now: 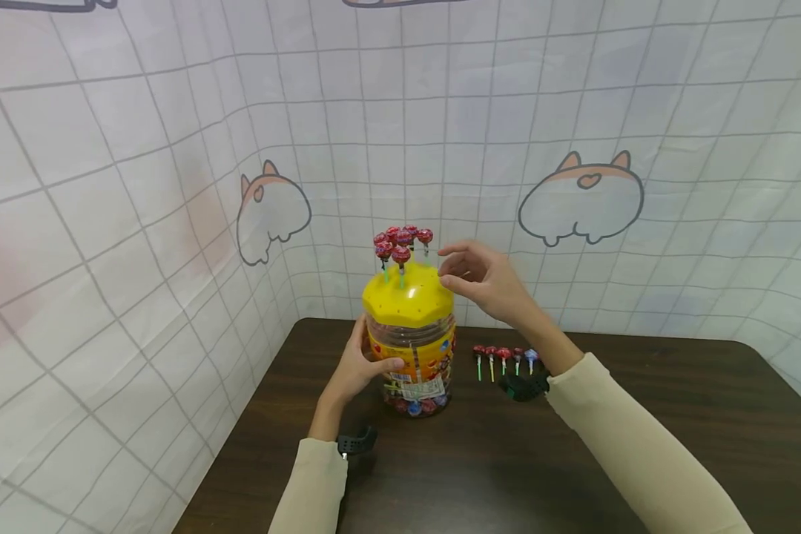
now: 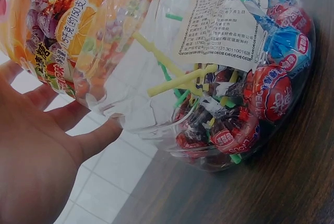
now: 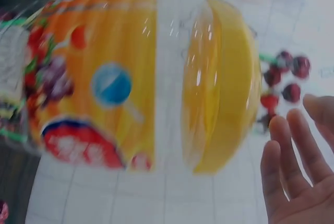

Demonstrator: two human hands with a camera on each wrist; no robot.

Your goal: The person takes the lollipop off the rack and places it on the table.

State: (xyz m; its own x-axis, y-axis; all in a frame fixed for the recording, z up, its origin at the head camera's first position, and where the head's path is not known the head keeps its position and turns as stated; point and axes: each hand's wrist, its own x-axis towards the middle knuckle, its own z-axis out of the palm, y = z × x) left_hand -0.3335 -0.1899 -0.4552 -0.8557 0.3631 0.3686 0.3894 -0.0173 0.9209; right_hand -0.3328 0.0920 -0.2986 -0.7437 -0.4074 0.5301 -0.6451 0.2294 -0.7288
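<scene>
A clear jar [image 1: 410, 363] with an orange label and lollipops inside stands on the table, topped by a yellow domed lid [image 1: 410, 297]. Several red-wrapped lollipops [image 1: 401, 255] stand upright by their sticks in the lid's holes. My left hand [image 1: 357, 371] curls round the jar's left side, thumb across its front; the left wrist view shows the hand [image 2: 47, 140] against the label and clear wall. Beside the lid's upper right, my right hand [image 1: 483, 282] is raised with fingers loosely bent, holding nothing visible. In the right wrist view its fingers [image 3: 292, 145] are spread near the lollipops.
Several lollipops [image 1: 503, 353], red-wrapped and one blue, lie in a row on the dark wooden table [image 1: 574, 437], right of the jar and beneath my right forearm. A white grid-patterned cloth [image 1: 467, 148] with cartoon animals hangs behind and at the left.
</scene>
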